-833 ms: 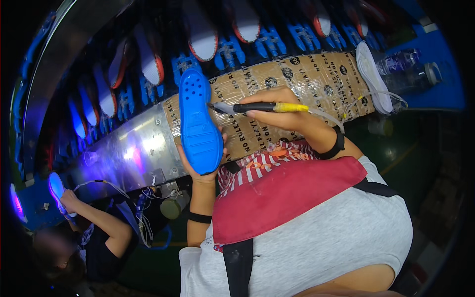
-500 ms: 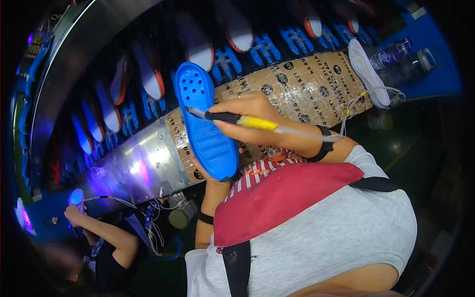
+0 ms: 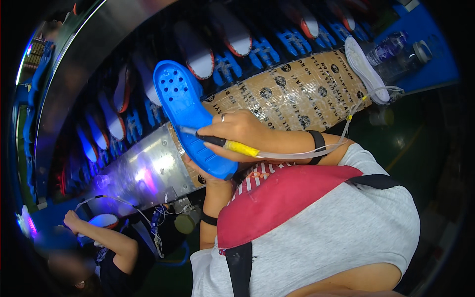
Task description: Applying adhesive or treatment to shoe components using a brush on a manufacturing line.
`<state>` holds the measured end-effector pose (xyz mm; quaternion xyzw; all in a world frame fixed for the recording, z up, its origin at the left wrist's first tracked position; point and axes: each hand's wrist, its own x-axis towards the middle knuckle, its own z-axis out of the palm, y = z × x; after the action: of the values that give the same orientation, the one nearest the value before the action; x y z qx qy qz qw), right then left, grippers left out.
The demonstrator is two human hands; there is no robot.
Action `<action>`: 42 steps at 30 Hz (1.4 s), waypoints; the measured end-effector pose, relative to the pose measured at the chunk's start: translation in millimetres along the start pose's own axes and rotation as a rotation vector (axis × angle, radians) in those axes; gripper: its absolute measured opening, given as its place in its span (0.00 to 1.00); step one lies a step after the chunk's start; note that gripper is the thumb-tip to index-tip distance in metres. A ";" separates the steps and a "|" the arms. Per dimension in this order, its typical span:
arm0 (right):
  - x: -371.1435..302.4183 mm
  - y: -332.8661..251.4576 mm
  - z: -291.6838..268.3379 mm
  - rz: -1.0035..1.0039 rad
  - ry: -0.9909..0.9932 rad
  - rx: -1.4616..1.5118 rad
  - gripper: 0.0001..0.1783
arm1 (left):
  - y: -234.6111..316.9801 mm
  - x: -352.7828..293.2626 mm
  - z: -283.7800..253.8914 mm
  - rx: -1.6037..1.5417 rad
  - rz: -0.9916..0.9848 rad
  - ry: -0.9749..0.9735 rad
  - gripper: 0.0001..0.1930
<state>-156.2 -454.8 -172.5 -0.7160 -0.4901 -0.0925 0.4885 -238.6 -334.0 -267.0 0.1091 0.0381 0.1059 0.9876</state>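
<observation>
1. I see the left hand [image 3: 199, 172] only in part, since the sole [image 3: 184, 110] covers most of it. It holds the sole at the heel from beneath; how far those fingers curl, I cannot tell.
2. The right hand [image 3: 240, 129] has its fingers pinched closed on the brush [image 3: 213, 140], and it hides a stretch of the sole's right edge from me.
3. The brush tip is blurred; it appears to lie on the sole's middle, but I cannot pick out bristles.
4. The sole is held aslant above the bench, toe toward the uppers [image 3: 199, 59], heel toward the apron [image 3: 287, 195]. Its toe covers part of one upper.
5. The uppers fade into shadow at their far ends.
6. At lower left, one co-worker is in view, head blurred; what that hand [image 3: 72, 220] grips is too small for me to read.
7. In the person's hands I count one sole and one brush, with one clear tube [image 3: 302, 155] at the brush's tail. I also count two wristbands [image 3: 317, 147], one per arm, and one ring.
8. I make it about nine uppers; the blue holders [image 3: 227, 70] overlap too much to number.
9. At the bench's right end: one white sole [image 3: 365, 70] and two clear bottles [image 3: 388, 48].
10. The bench shows one metal plate [image 3: 148, 166] and one cardboard cover [image 3: 297, 84].
</observation>
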 end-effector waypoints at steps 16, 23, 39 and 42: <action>-7.5 -6.0 -1.3 -0.073 -0.233 0.185 0.14 | 9.2 19.3 34.0 0.214 0.049 -0.023 0.47; -11.0 -3.7 -15.4 0.262 -0.264 0.442 0.16 | 40.7 23.8 35.6 0.188 0.081 -0.100 0.45; -11.0 -6.5 -17.3 0.115 -0.530 0.499 0.15 | 58.3 18.2 48.4 0.266 0.065 -0.181 0.48; -9.9 -2.6 -25.7 0.096 -0.562 0.555 0.15 | 58.3 18.1 50.6 0.303 0.006 -0.247 0.49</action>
<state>-154.4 -480.9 -164.0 -0.5762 -0.5771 0.2659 0.5140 -227.7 -285.0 -205.6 0.2689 -0.0680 0.0879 0.9567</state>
